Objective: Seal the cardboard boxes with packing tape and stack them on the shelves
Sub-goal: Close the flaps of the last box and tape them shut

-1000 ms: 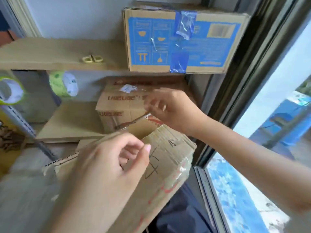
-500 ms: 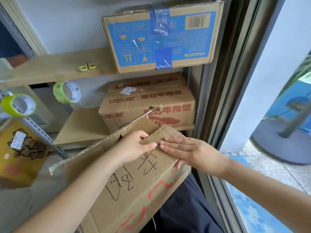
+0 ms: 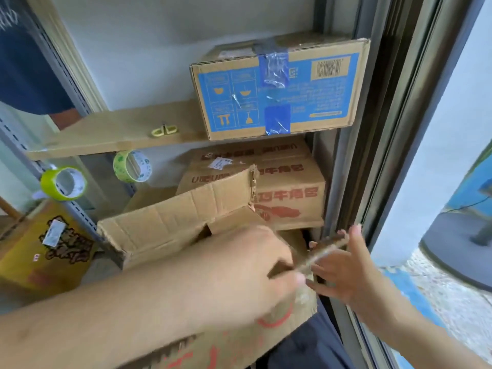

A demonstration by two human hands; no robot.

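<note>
Pale grey wall [image 3: 165, 49]; daylight enters through the window frame [image 3: 394, 145] at right.

Matt corrugated cardboard box [image 3: 173, 225] (creased flap), glossy blue tape [image 3: 274, 67], wooden shelf [image 3: 111, 131]

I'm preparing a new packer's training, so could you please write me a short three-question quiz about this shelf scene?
1. True or false: the blue-printed box on the upper shelf already has tape across it.
2. How many tape rolls hang at the left of the shelving?
3. Multiple choice: the long flap of the box being handled is A) taped down, B) standing open, C) torn off.

Key: 1. True; blue tape crosses its top and front. 2. Two: one roll nearer, another roll further in. 3. B; the left hand and right hand are at the short flaps.
</note>
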